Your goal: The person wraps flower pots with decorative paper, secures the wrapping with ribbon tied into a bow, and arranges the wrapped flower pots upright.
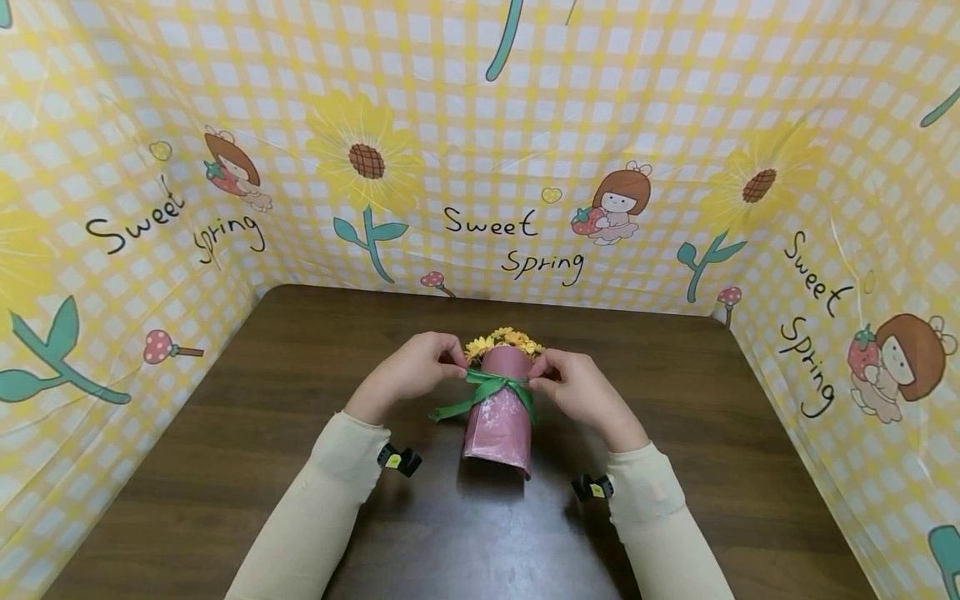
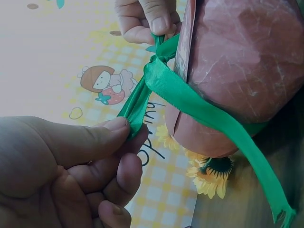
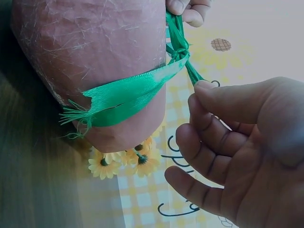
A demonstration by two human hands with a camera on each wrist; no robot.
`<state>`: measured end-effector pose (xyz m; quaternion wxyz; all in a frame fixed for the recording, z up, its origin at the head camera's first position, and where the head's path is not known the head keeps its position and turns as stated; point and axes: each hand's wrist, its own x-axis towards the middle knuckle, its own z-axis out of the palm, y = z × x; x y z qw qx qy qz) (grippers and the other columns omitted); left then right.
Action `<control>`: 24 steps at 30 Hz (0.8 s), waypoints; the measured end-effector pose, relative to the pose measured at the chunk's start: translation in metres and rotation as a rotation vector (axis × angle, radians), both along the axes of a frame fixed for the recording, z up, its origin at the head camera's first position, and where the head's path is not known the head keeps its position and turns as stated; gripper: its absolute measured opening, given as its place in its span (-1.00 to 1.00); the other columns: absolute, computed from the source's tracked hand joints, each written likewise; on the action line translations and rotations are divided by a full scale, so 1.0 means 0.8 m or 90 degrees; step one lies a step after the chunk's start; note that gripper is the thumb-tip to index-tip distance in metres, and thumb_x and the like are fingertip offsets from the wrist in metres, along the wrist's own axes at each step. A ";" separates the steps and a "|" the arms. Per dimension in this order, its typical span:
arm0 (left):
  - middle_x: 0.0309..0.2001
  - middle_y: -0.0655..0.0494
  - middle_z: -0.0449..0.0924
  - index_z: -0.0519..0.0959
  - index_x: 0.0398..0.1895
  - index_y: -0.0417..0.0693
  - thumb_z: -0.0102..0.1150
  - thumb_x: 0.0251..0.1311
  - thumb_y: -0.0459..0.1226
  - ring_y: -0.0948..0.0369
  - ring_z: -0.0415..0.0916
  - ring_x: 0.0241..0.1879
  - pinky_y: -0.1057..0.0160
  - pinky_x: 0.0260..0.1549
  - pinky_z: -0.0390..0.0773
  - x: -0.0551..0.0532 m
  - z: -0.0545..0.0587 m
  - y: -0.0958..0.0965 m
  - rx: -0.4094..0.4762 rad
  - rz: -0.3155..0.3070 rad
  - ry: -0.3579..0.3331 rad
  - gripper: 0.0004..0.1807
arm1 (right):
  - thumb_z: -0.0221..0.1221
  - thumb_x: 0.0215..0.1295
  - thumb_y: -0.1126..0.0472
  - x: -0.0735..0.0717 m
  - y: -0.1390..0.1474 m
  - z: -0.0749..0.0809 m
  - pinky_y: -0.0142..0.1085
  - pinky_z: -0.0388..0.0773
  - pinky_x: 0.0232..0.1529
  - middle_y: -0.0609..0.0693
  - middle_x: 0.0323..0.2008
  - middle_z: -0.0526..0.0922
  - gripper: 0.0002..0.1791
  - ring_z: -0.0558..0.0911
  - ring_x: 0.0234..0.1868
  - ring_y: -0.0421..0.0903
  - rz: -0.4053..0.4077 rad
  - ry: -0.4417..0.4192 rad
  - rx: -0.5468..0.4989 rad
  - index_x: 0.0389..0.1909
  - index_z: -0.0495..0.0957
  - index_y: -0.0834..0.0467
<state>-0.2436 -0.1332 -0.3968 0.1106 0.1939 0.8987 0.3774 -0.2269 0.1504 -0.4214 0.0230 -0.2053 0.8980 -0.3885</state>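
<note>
A bouquet of yellow flowers (image 1: pixel 504 338) wrapped in pink paper (image 1: pixel 498 433) lies on the table, blooms toward the back. Around it runs a green ribbon (image 1: pixel 491 387), knotted in front, with frayed tails hanging down both sides. My left hand (image 1: pixel 422 367) pinches one loop of the ribbon between thumb and forefinger; in the left wrist view the loop (image 2: pixel 136 107) stretches up to the knot. On the other side my right hand (image 1: pixel 577 385) pinches the opposite loop, and the right wrist view shows its thumb and forefinger at the ribbon (image 3: pixel 194 71).
The dark wooden table (image 1: pixel 637 533) lies under the bouquet. A yellow checked cloth (image 1: pixel 480 133) printed with flowers and girls rises at the back and both sides. Each sleeve cuff carries a small black device, such as the left wrist camera (image 1: pixel 400 459).
</note>
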 end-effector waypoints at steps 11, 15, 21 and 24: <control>-0.33 0.13 0.66 0.65 -0.37 0.01 0.34 0.32 -0.32 0.17 0.49 -0.34 0.20 -0.32 0.50 -0.002 -0.004 -0.004 -0.002 -0.001 0.000 -0.91 | 0.33 0.36 0.24 0.000 0.001 0.000 -0.23 0.56 -0.25 -0.11 -0.36 0.64 -0.91 0.56 -0.32 -0.11 -0.006 0.001 0.018 -0.31 0.63 0.00; -0.34 0.13 0.65 0.65 -0.36 0.01 0.34 0.32 -0.31 0.17 0.48 -0.35 0.20 -0.34 0.49 -0.002 -0.005 -0.005 -0.004 0.000 -0.004 -0.91 | 0.33 0.36 0.24 0.000 0.002 0.001 -0.23 0.55 -0.26 -0.10 -0.36 0.64 -0.91 0.55 -0.32 -0.11 -0.003 0.001 0.025 -0.32 0.62 0.01; -0.34 0.14 0.65 0.66 -0.37 0.01 0.34 0.32 -0.31 0.17 0.47 -0.36 0.20 -0.35 0.48 -0.004 -0.005 -0.007 -0.010 -0.002 -0.004 -0.91 | 0.33 0.36 0.24 0.000 0.004 0.000 -0.22 0.54 -0.26 -0.11 -0.37 0.63 -0.90 0.55 -0.33 -0.11 0.005 0.008 0.026 -0.34 0.62 0.01; -0.34 0.12 0.66 0.66 -0.37 0.02 0.34 0.32 -0.30 0.17 0.47 -0.36 0.20 -0.36 0.48 -0.006 -0.007 -0.008 -0.010 -0.004 -0.004 -0.91 | 0.33 0.35 0.24 -0.001 0.004 -0.001 -0.22 0.54 -0.27 -0.10 -0.38 0.62 -0.89 0.54 -0.33 -0.10 0.006 0.008 0.025 -0.34 0.61 0.01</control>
